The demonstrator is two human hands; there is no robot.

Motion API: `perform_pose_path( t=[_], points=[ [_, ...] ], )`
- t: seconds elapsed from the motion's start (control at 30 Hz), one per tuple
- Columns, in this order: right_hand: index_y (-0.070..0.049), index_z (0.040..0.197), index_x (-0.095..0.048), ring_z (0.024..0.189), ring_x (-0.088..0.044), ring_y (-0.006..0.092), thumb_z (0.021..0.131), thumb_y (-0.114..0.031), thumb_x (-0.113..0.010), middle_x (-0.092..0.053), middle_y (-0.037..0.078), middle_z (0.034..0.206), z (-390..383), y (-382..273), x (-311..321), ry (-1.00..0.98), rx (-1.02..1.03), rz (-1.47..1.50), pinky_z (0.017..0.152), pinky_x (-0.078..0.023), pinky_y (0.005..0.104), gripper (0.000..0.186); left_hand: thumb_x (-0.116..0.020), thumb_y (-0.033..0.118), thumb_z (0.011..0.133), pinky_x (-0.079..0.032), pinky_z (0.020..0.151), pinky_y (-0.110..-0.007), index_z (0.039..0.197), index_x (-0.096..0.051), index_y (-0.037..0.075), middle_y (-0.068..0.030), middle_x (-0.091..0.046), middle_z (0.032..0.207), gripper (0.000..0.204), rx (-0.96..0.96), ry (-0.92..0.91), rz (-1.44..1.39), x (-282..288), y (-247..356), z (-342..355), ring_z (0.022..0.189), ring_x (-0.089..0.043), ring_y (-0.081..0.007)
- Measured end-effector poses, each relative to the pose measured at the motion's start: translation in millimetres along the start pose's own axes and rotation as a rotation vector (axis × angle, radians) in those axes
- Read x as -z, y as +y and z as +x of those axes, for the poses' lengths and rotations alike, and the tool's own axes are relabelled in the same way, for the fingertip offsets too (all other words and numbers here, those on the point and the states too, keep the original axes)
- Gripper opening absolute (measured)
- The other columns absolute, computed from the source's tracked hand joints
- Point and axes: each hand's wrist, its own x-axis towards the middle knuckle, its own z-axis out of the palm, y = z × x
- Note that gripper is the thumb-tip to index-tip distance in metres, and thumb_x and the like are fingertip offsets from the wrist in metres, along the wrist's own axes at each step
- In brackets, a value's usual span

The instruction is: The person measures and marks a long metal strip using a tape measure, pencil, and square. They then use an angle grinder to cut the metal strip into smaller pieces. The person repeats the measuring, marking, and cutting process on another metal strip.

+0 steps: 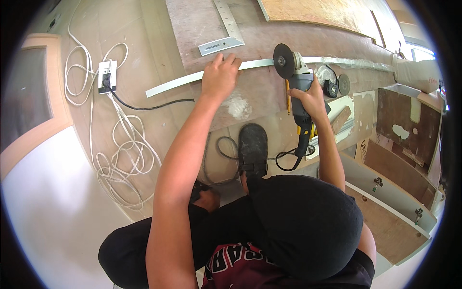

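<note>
A long white strip (180,82) runs sideways over a brown board (192,29), its left end sticking out past the board. The curled fingers of my left hand (220,78) grip it near the middle. My right hand (312,100) is closed around the grey body of an angle grinder (302,84). Its dark disc (284,61) stands upright against the strip, hiding part of it; whether they touch, I cannot tell. Just beyond my left hand lies a metal try square (222,45). A yellow pencil (288,103) is beside the grinder.
At the left, a white extension cord (130,159) lies in loops around its socket box (107,77), with a black plug in it. A tape measure (330,88) and spare disc (343,85) are right of the grinder. Cabinet panels (390,212) stand at the right. My shoe (252,147) is near the board.
</note>
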Motion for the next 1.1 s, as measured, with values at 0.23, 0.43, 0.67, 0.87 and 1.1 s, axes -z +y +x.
perform_pose_path(
  t=[0.23,0.43,0.67,0.87,1.1],
  points=[
    [0.004,0.14,-0.065,0.097,-0.073,0.022,0.076,-0.014,-0.094,-0.078,0.012,0.112,-1.9,-5.9,-3.8,0.007,0.03,0.004,0.091,-0.06,0.0379,0.073,-0.086,0.02,0.095,-0.065,0.084,-0.048,0.113,-0.081,0.011,-0.0012,-0.074,0.116,0.022,-0.017,0.036,-0.002,1.8,-3.9,-3.6,0.109,-0.07,-0.0286],
    [0.004,0.14,-0.066,0.097,-0.073,0.022,0.076,-0.012,-0.093,-0.078,0.012,0.114,1.9,-3.2,-5.0,-0.001,0.046,0.022,0.091,-0.06,0.0375,0.071,-0.087,0.02,0.094,-0.065,0.086,-0.048,0.115,-0.082,0.011,-0.0009,-0.074,0.116,0.024,-0.018,0.042,-0.005,2.9,-3.4,-5.1,0.109,-0.07,-0.0286],
    [0.009,0.135,-0.065,0.1,-0.077,0.0312,0.072,-0.021,-0.092,-0.08,0.021,0.114,5.1,-8.8,-5.8,0.0,0.028,0.044,0.093,-0.061,0.0427,0.074,-0.081,0.012,0.092,-0.066,0.086,-0.044,0.105,-0.083,0.009,-0.0042,-0.078,0.113,0.014,-0.04,0.06,0.016,6.3,-2.8,-5.6,0.106,-0.073,-0.0276],
    [0.01,0.134,-0.065,0.101,-0.078,0.0326,0.073,-0.021,-0.092,-0.08,0.022,0.113,9.4,-10.7,-7.7,0.006,0.037,0.021,0.093,-0.062,0.0429,0.074,-0.089,0.018,0.09,-0.067,0.084,-0.046,0.109,-0.083,0.009,-0.0021,-0.077,0.115,0.022,-0.039,0.07,0.031,2.7,-6.6,-6.3,0.106,-0.073,-0.0278],
    [0.009,0.134,-0.066,0.102,-0.077,0.032,0.073,-0.02,-0.094,-0.08,0.022,0.113,8.4,-9.9,-7.0,0.006,0.067,-0.001,0.095,-0.061,0.0427,0.073,-0.089,0.018,0.09,-0.067,0.083,-0.047,0.108,-0.082,0.009,-0.0023,-0.076,0.113,0.021,-0.045,0.075,0.03,3.2,-7.0,-6.9,0.106,-0.073,-0.0282]
  ],
)
